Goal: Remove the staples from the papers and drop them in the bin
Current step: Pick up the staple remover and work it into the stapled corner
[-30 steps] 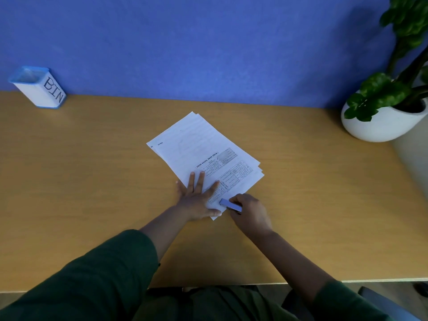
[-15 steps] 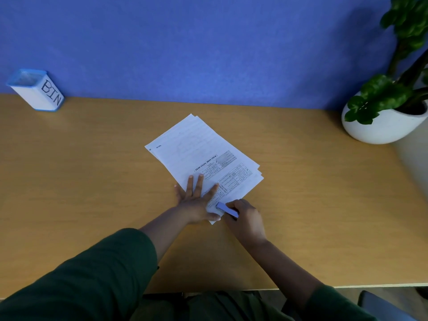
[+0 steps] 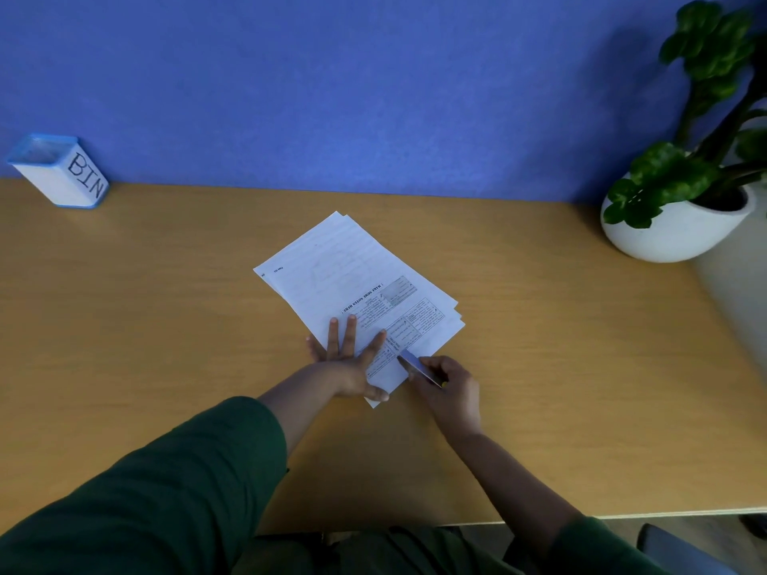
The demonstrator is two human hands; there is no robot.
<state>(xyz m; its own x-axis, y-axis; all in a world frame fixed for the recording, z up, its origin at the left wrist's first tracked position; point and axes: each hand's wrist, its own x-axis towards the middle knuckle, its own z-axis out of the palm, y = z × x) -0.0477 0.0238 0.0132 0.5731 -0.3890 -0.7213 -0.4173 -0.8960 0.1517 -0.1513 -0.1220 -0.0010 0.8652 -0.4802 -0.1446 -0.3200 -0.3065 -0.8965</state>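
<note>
A stack of printed white papers (image 3: 352, 280) lies slanted in the middle of the wooden desk (image 3: 166, 325). My left hand (image 3: 352, 363) presses flat on the near corner of the stack, fingers spread. My right hand (image 3: 450, 388) grips a slim blue-grey staple remover (image 3: 417, 365), whose tip rests on the papers close to my left thumb. No staple can be made out. A white container with a blue rim, marked BIN (image 3: 62, 172), stands far off at the back left by the wall.
A white pot with a green plant (image 3: 680, 217) stands at the back right corner. A blue wall (image 3: 373, 97) runs behind the desk. The desk's front edge is close to my body, and a chair part shows at the lower right.
My right hand has shifted the staple remover slightly along the near corner of the papers, its tip now further onto the sheet. My left hand stays pressed on the stack.
</note>
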